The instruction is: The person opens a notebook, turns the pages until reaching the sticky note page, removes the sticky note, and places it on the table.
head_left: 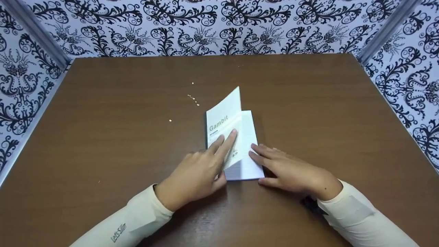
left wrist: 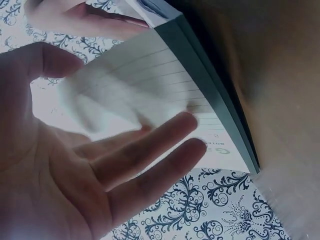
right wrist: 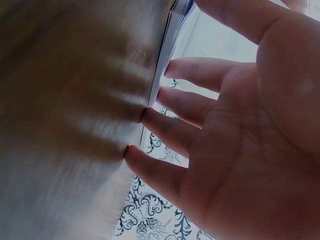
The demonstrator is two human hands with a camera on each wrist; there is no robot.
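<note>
A small notepad (head_left: 249,137) with a dark spine lies in the middle of the brown table. Its top sheet (head_left: 226,113), printed "Gambit", is raised and slants over the lined page beneath. My left hand (head_left: 200,173) presses that sheet with outstretched index and middle fingers, while the thumb is low by its bottom corner. The left wrist view shows the sheet's lined underside (left wrist: 165,75) near the thumb and the dark spine (left wrist: 215,95). At the notepad's right edge, my right hand (head_left: 291,169) touches with extended fingers; the right wrist view shows its fingertips (right wrist: 172,67) along that edge.
Small pale crumbs (head_left: 193,98) are scattered on the table (head_left: 120,137) left of and beyond the notepad. Black-and-white patterned walls (head_left: 212,27) stand behind and at both sides. A dark strap (head_left: 312,205) shows under the right wrist.
</note>
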